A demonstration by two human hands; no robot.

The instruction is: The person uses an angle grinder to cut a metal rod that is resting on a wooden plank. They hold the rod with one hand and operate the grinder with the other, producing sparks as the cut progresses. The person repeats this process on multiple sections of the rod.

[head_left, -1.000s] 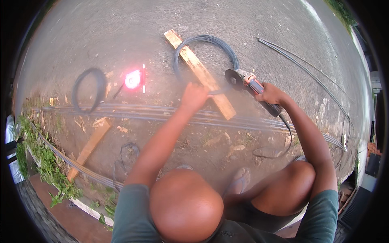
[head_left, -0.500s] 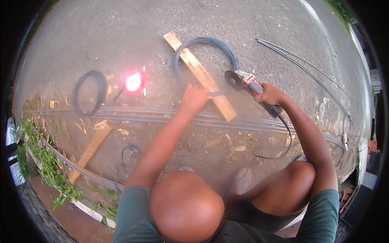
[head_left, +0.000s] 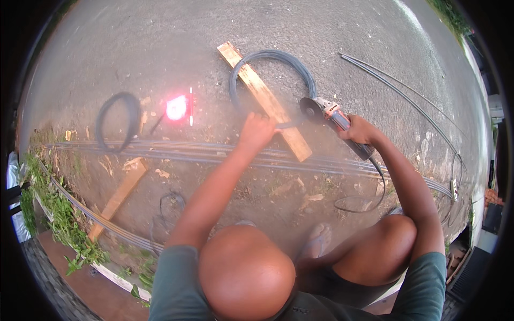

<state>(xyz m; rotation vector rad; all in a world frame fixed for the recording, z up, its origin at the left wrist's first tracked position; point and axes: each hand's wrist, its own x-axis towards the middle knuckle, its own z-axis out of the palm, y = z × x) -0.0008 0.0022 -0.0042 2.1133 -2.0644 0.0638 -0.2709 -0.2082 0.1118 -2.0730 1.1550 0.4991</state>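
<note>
My right hand is wrapped round the body of an angle grinder. Its dark disc is beside the right side of a coil of grey wire. The coil lies across a wooden plank on the ground. With fingers closed, my left hand grips the near left part of the coil over the plank. The grinder's cord hangs from its rear end and loops on the ground. Whether the disc touches the wire I cannot tell.
Long steel rods run across the ground below the plank. Bent rods lie at the right, near a white socket strip. A second board rests at the left by green plants. Lens glare shows at the upper left.
Almost nothing differs. The grinder and its disc have shifted very slightly right and down; my left hand keeps its grip on the coil.
</note>
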